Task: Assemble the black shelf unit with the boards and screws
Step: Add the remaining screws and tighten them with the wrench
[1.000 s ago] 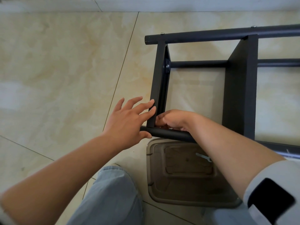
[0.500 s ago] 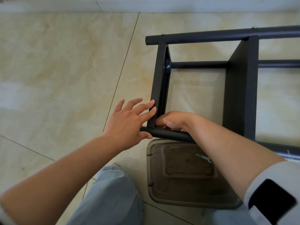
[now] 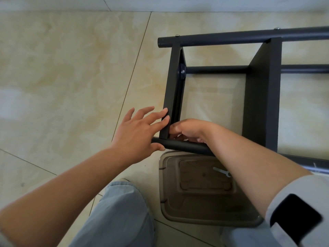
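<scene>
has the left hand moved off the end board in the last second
No. The left hand still has its fingertips against the end board and its thumb on the near tube, at the same spot near that corner.

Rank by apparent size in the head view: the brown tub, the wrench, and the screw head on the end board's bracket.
1. Tub, nearest the camera, which exaggerates it.
2. Wrench, partly hidden by the right forearm.
3. Screw head.

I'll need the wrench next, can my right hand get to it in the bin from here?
Probably yes. The wrench lies in the open bin just below the right hand, no lid, though the near tube crosses between them.
</scene>
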